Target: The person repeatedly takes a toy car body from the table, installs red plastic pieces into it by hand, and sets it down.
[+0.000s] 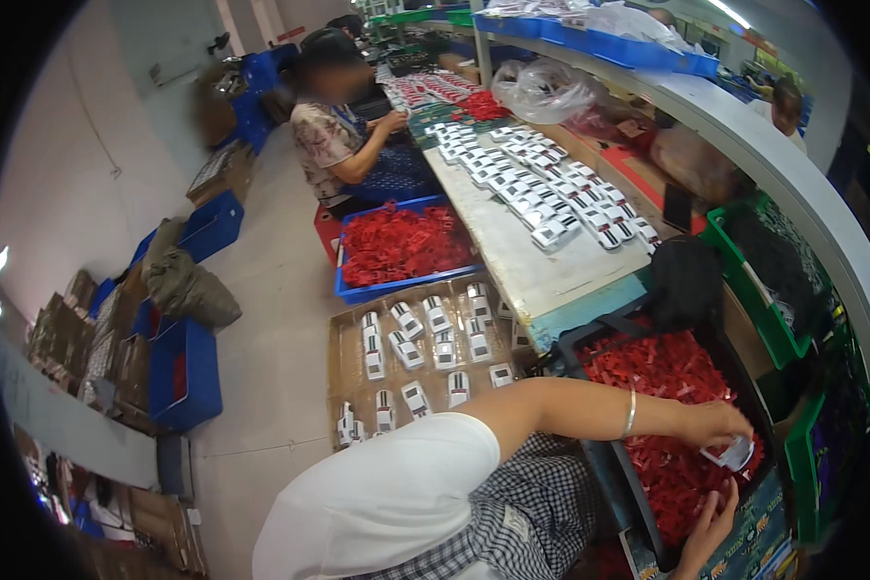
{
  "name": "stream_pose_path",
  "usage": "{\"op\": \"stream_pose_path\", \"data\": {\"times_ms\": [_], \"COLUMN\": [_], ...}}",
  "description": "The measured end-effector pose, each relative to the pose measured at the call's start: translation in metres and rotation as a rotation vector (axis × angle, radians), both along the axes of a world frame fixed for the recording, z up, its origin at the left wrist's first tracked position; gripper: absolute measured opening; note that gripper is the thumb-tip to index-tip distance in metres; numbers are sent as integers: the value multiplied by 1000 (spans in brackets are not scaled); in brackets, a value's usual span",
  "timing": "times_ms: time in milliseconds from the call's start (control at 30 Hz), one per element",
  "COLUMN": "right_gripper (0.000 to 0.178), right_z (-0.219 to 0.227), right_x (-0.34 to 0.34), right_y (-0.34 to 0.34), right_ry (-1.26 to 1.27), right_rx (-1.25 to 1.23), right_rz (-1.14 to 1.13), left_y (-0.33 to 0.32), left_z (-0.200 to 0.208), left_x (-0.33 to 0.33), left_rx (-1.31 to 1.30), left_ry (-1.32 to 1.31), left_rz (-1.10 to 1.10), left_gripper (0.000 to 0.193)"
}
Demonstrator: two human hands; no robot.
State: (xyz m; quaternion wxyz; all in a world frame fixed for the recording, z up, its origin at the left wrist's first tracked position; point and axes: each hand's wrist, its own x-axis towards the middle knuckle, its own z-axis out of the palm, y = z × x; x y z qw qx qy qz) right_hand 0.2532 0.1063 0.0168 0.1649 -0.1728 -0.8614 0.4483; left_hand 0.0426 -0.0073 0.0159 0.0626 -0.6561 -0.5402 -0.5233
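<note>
My left hand (717, 423), a band around its wrist, reaches across the black bin (638, 483) at the lower right. Its fingers are closed on a white toy car body (733, 452), partly hidden by the hand. Beneath lie many small red plastic parts (662, 372) heaped in the bin. Just below the car, at the bin's near right edge, is my right hand (710, 532). Its fingers are raised and somewhat apart, and I see nothing between them.
White toy cars (536, 184) with dark stripes stand in rows on the worktable (561, 275). More lie on a cardboard tray (358, 333) at its left. A blue bin (411, 290) holds red parts beside a seated co-worker (333, 145). Green crates (759, 280) line the right.
</note>
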Motion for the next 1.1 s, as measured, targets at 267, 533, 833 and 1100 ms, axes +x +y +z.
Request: {"op": "stream_pose_path", "data": {"times_ms": [267,533,833,1100], "right_gripper": [28,16,9,15], "right_z": [11,10,48,76], "right_x": [-26,-20,-59,-122], "right_y": [-8,-27,-29,-21], "right_ry": [-358,-198,-16,250], "right_rx": [778,748,581,409], "right_rz": [330,305,260,81], "left_y": [6,23,0,4], "left_z": [-19,-55,-29,-8], "left_x": [-36,-63,-75,-56], "left_rx": [62,188,36,-179], "left_ry": [-623,-1056,-1429,-1120], "left_rz": [413,376,-41,156], "left_gripper": [32,30,29,26]}}
